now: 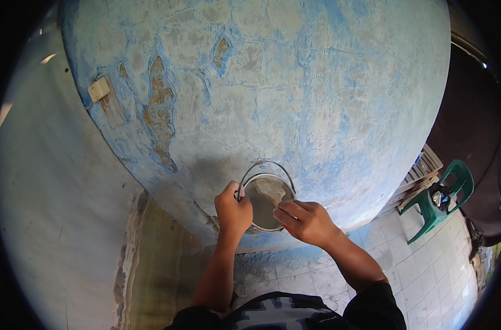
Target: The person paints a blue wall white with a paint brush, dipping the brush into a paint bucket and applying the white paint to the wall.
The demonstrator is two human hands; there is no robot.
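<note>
A small bucket (252,223) with a raised wire handle (278,163) is held up in front of the wall. My left hand (232,208) is closed around the left side of its rim, by the foot of the wire handle. Inside lies smooth grey paste (260,212). My right hand (305,221) grips a putty knife (272,190) over the bucket's right rim. Paste coats its broad blade, which sits inside the bucket. A bit of red, perhaps its handle, shows under my right fingers.
Ahead stands a wall (250,110) with worn blue paint and flaked patches. A cream switch box (98,89) is fixed to its left side. To the right, a green plastic chair (432,214) holding a dark bundle stands on the tiled floor (426,275), beside a wooden slatted piece (423,166).
</note>
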